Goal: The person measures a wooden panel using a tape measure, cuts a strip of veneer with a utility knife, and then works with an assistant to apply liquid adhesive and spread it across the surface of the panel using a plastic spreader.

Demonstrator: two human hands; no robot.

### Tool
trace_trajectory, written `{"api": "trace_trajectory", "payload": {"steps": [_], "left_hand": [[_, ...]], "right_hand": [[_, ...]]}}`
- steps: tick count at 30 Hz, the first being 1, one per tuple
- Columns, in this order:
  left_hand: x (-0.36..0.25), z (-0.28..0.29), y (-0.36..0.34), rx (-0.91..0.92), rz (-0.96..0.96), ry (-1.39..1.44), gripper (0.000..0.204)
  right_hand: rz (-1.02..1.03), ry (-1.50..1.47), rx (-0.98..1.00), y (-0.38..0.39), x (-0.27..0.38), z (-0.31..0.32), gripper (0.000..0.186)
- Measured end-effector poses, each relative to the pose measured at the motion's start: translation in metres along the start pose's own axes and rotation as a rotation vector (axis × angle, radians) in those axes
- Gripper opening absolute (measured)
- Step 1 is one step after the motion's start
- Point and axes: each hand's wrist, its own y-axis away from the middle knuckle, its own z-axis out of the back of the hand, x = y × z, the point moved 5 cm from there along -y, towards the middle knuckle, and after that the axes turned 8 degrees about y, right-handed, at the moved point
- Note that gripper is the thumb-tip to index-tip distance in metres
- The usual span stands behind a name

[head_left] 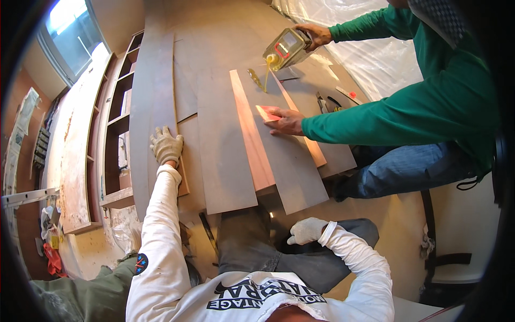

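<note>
From the left glove [167, 146], a hand could pass far along the long panel [153, 91], or right over the grey board [222, 147]. Farther right, a co-worker's hand [289, 123] and green sleeve [375, 121] bar the way; the tilted jug [284, 49] and its yellow stream [267, 72] block the far middle. The right board's [296, 180] near end stands ahead of the right glove [307, 231].

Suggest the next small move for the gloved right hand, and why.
I'd probably bring the right hand up to steady the nearest grey panel: that hand appears empty, down by the thigh, while a co-worker's hand tips a bottle, pouring yellow liquid, and their other hand grips a pink block.
</note>
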Motion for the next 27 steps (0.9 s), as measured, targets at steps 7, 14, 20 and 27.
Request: {"api": "trace_trajectory", "payload": {"steps": [7,14,20,27], "left_hand": [[0.0034,-0.0041,-0.0034,-0.008,0.001,-0.016,0.072],[0.0024,-0.0018,-0.0026,-0.009,-0.001,-0.008,0.073],[0.0035,-0.0031,-0.0006,-0.033,-0.017,0.021,0.072],[0.0020,-0.0022,-0.0016,-0.044,-0.022,0.023,0.072]], "right_hand": [[0.004,-0.030,0.012,0.0001,-0.0002,0.0012,0.053],[-0.001,0.015,0.051,-0.0029,0.0015,-0.0015,0.053],[0.026,0.026,0.052,-0.0058,0.0011,-0.0050,0.055],[-0.008,-0.016,0.026,-0.0041,-0.0004,-0.0024,0.054]]}}
